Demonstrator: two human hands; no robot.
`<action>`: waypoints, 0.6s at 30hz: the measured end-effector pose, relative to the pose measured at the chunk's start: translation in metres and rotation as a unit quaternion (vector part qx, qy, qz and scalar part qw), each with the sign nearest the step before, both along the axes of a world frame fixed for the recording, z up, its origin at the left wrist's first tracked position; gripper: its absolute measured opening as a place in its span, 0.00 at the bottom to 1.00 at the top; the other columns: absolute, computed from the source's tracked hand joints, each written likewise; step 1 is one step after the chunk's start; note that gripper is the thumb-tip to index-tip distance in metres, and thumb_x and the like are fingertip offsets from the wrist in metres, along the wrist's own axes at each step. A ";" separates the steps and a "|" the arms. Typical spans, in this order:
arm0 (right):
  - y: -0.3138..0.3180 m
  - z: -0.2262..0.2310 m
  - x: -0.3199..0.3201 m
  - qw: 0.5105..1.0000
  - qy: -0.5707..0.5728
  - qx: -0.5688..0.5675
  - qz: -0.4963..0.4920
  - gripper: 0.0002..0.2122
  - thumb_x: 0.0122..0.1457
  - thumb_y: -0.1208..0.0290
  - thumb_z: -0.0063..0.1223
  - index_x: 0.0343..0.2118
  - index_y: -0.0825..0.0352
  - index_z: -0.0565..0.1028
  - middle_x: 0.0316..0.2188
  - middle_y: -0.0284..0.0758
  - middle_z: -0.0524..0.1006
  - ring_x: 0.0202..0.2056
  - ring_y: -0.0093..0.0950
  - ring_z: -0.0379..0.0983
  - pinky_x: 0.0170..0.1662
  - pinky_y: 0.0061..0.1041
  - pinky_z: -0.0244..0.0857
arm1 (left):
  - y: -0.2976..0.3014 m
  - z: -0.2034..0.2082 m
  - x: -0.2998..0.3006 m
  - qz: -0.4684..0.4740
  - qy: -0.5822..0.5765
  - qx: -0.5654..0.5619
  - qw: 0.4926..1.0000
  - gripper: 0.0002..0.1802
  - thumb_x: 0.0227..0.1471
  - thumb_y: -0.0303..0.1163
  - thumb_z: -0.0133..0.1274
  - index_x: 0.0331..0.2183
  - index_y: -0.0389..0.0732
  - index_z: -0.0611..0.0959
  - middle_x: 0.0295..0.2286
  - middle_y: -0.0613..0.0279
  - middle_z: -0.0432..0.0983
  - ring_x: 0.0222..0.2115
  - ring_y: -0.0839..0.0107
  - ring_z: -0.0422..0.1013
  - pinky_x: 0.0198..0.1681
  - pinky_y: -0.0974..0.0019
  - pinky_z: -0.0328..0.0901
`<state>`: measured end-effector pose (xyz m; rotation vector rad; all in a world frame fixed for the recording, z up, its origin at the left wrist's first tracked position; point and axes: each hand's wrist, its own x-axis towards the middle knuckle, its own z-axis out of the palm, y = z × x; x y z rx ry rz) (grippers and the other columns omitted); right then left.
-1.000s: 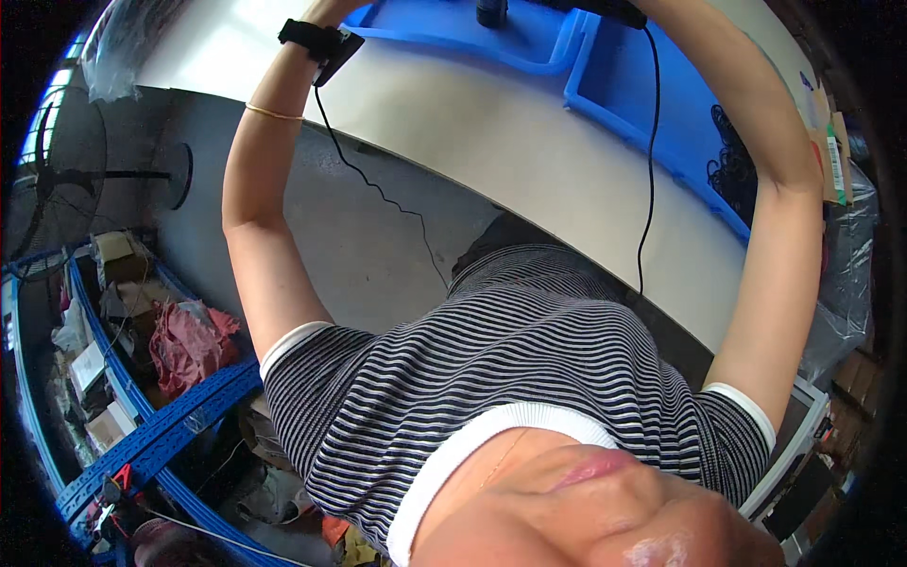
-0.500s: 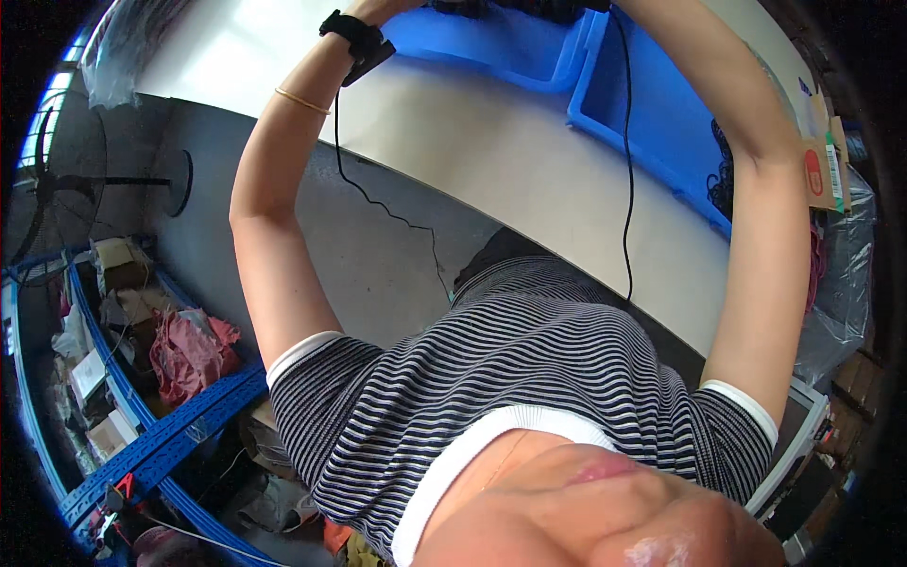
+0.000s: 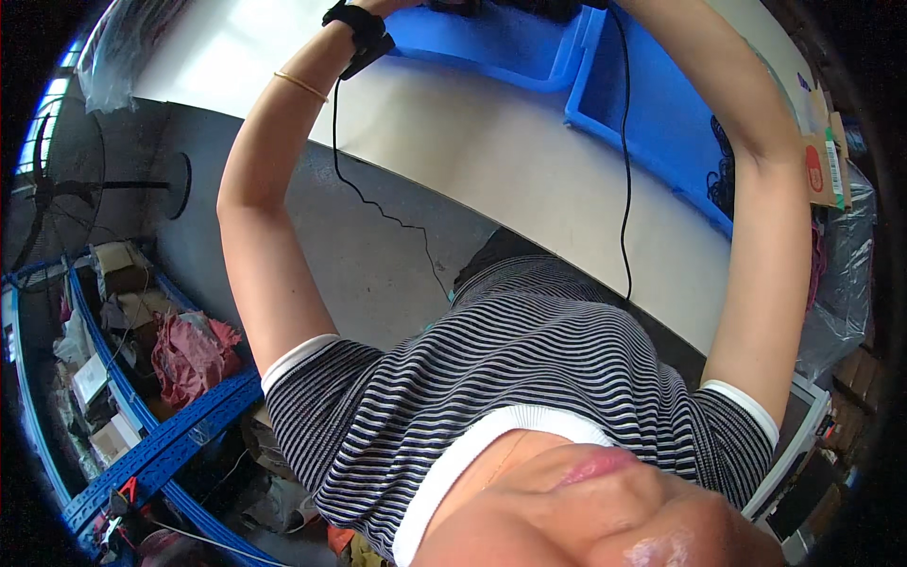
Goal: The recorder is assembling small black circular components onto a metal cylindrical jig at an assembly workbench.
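Observation:
My left arm reaches up to the top edge, where only the base of my left hand [image 3: 385,6] shows past a black wrist strap [image 3: 359,28]. Its fingers are cut off by the edge, so I cannot tell what they do. My right forearm [image 3: 694,52] also stretches to the top edge, and my right hand lies beyond it. Between the arms are two blue plastic bins [image 3: 491,59] on a pale table [image 3: 453,151]. Black items [image 3: 539,8] lie in the left bin at the top edge. Black cords [image 3: 721,175] show in the right bin beside my right arm.
A thin black cable [image 3: 627,161] hangs across the table; another [image 3: 378,203] drops from my left wrist toward the floor. A black fan [image 3: 71,184] stands at left above a cluttered blue rack [image 3: 161,444]. Cardboard [image 3: 824,161] and clear plastic wrap [image 3: 844,293] sit at right.
My left elbow and forearm have shifted slightly outward to the left, and the wrist strap has risen a little. My right arm is nearly unchanged.

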<state>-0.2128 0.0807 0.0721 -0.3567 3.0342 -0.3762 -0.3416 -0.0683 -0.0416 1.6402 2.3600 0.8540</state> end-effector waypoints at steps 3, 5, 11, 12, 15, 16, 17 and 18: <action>-0.002 0.002 -0.001 1.000 0.003 0.000 -0.001 0.13 0.39 0.75 0.69 0.31 0.71 0.84 0.25 0.41 0.83 0.28 0.33 0.81 0.31 0.33 0.73 | -0.001 0.006 0.006 -0.022 -0.021 0.019 0.999 0.11 0.47 0.23 0.68 0.36 0.35 0.87 0.30 0.61 0.84 0.30 0.74 0.76 0.35 0.66 0.73; -0.004 0.003 -0.004 1.000 0.001 0.001 0.000 0.13 0.39 0.75 0.69 0.31 0.71 0.84 0.25 0.41 0.83 0.28 0.33 0.81 0.31 0.33 0.73 | 0.000 -0.001 0.004 -0.022 0.005 0.023 0.999 0.11 0.47 0.24 0.69 0.36 0.36 0.87 0.29 0.61 0.84 0.30 0.74 0.76 0.35 0.66 0.73; -0.003 0.004 -0.008 1.000 0.004 -0.003 -0.005 0.13 0.38 0.75 0.69 0.31 0.71 0.84 0.25 0.41 0.83 0.28 0.33 0.81 0.31 0.33 0.73 | 0.002 0.012 0.009 -0.015 0.032 -0.025 0.999 0.12 0.46 0.26 0.70 0.35 0.37 0.87 0.28 0.61 0.84 0.29 0.74 0.76 0.34 0.66 0.73; -0.003 0.003 -0.008 1.000 0.004 -0.003 -0.005 0.13 0.38 0.75 0.69 0.31 0.71 0.84 0.25 0.41 0.83 0.28 0.33 0.81 0.31 0.33 0.73 | 0.003 0.014 0.011 0.010 0.052 -0.054 0.997 0.12 0.45 0.27 0.71 0.35 0.37 0.87 0.27 0.61 0.84 0.29 0.74 0.76 0.34 0.66 0.72; -0.005 0.001 -0.011 1.000 0.004 -0.009 -0.007 0.13 0.38 0.76 0.69 0.31 0.70 0.84 0.25 0.41 0.83 0.28 0.33 0.81 0.31 0.33 0.73 | 0.001 0.006 0.004 -0.017 0.009 -0.028 0.999 0.11 0.45 0.26 0.71 0.32 0.36 0.86 0.27 0.62 0.83 0.29 0.74 0.77 0.34 0.66 0.72; -0.005 0.001 -0.011 1.000 0.004 -0.008 -0.006 0.13 0.38 0.76 0.69 0.31 0.70 0.84 0.25 0.42 0.83 0.29 0.33 0.81 0.31 0.33 0.73 | 0.001 0.003 0.003 -0.017 0.010 -0.027 0.999 0.11 0.45 0.26 0.71 0.32 0.36 0.86 0.27 0.62 0.83 0.29 0.74 0.77 0.34 0.66 0.72; -0.005 0.001 -0.012 1.000 0.005 -0.008 -0.008 0.13 0.38 0.76 0.69 0.31 0.70 0.84 0.25 0.42 0.83 0.29 0.33 0.81 0.31 0.33 0.73 | 0.002 0.000 0.001 -0.039 -0.024 0.006 0.999 0.10 0.46 0.26 0.70 0.32 0.37 0.86 0.26 0.62 0.83 0.30 0.74 0.77 0.34 0.66 0.72; -0.004 0.000 -0.011 1.000 0.007 -0.009 -0.009 0.13 0.38 0.76 0.69 0.31 0.70 0.84 0.25 0.42 0.83 0.29 0.33 0.81 0.31 0.33 0.73 | 0.003 -0.002 0.000 -0.060 -0.057 0.039 0.996 0.09 0.46 0.25 0.70 0.31 0.37 0.86 0.26 0.63 0.83 0.30 0.74 0.77 0.34 0.66 0.73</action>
